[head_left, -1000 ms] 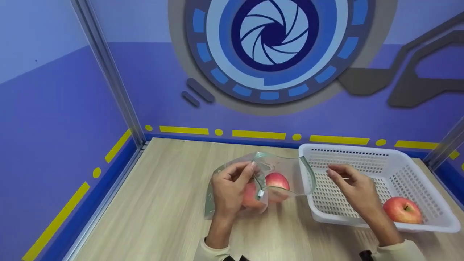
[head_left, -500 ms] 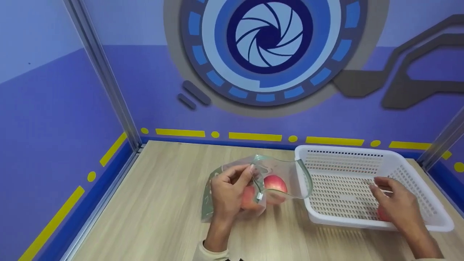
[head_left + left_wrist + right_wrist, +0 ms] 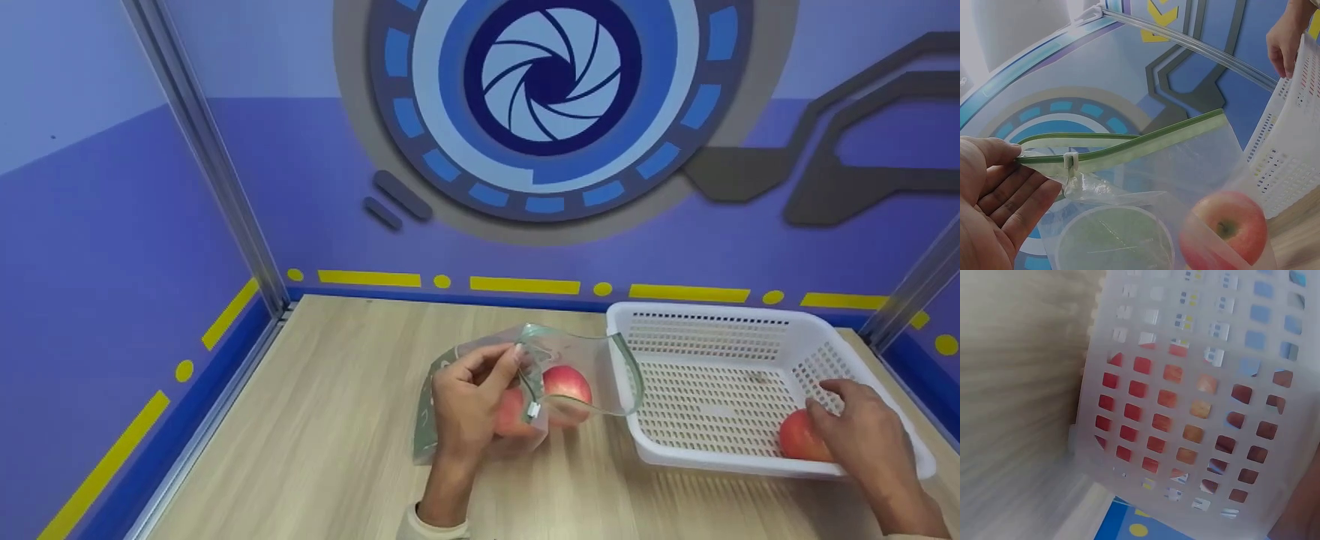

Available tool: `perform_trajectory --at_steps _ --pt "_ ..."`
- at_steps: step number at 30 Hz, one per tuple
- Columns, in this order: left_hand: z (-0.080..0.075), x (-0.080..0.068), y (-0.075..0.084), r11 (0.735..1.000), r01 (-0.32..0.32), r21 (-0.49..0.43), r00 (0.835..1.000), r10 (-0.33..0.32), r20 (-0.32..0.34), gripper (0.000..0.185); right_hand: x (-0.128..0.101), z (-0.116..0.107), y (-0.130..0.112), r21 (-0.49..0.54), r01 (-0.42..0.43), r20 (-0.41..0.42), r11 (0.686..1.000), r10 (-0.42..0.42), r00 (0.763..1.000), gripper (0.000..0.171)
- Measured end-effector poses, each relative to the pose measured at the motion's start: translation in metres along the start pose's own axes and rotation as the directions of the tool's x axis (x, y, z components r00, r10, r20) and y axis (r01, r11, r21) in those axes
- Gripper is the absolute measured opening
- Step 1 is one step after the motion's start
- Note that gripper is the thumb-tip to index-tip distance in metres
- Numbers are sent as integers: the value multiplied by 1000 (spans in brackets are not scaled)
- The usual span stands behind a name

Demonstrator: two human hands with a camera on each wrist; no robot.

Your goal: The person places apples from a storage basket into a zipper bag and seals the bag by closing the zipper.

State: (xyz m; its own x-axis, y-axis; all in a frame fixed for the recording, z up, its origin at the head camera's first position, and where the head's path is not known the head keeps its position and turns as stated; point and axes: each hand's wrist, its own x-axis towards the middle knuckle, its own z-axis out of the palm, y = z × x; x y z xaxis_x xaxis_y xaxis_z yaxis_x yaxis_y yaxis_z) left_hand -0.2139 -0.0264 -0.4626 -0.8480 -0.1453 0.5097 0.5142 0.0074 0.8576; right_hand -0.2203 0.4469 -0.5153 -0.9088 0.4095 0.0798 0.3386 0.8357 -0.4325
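Observation:
My left hand [image 3: 465,409] pinches the mouth edge of a clear zip bag [image 3: 427,420] with green trim, near its white slider [image 3: 1071,161]. The bag's mouth gapes toward the basket. One apple [image 3: 566,384] shows through the clear side, and another red patch of apple [image 3: 510,411] lies beside my left hand. In the white basket [image 3: 720,459], a red apple [image 3: 801,436] sits in the near right corner. Over it my right hand [image 3: 870,431] reaches down, thumb right at the apple and fingers spread. The right wrist view shows this apple [image 3: 1167,398] through the basket holes.
The basket's perforated wall [image 3: 1292,146] stands close to the bag's mouth. Wooden table [image 3: 322,405] extends left of the bag. A blue printed panel [image 3: 450,247] rises behind, and a metal post [image 3: 217,165] stands at the back left corner.
My right hand has moved right from beside the bag's mouth, over the basket, and down to the apple in the corner. My left hand keeps holding the bag in place.

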Motion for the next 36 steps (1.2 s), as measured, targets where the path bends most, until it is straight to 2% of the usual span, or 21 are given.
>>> perform_trajectory --at_steps 9,10,13,17,22,28,32,36 --pt "0 0 -1 1000 -8 8 1000 8 3 10 8 -1 1 -35 -106 124 994 109 986 62" --pt "0 0 -1 1000 -9 9 1000 9 4 10 9 0 2 -33 -103 129 994 106 986 63" --pt "1 -1 -1 1000 -9 4 1000 9 5 10 7 0 7 -25 -26 126 999 29 992 69" --pt "1 0 -1 1000 1 -6 1000 -1 8 11 5 -1 12 -31 62 152 998 -57 987 87" --pt "1 0 0 1000 27 -7 1000 -27 14 11 4 -1 12 -58 19 230 998 -5 973 103" --pt "2 -1 -2 1000 8 9 1000 -8 15 10 6 1 12 -82 22 271 996 1 963 113" --pt "2 -2 -3 1000 13 16 1000 -13 14 10 7 1 11 -75 37 305 996 -12 952 117" --pt "2 -1 -2 999 32 8 999 -32 18 12 8 2 12 -54 50 314 997 -31 949 113"
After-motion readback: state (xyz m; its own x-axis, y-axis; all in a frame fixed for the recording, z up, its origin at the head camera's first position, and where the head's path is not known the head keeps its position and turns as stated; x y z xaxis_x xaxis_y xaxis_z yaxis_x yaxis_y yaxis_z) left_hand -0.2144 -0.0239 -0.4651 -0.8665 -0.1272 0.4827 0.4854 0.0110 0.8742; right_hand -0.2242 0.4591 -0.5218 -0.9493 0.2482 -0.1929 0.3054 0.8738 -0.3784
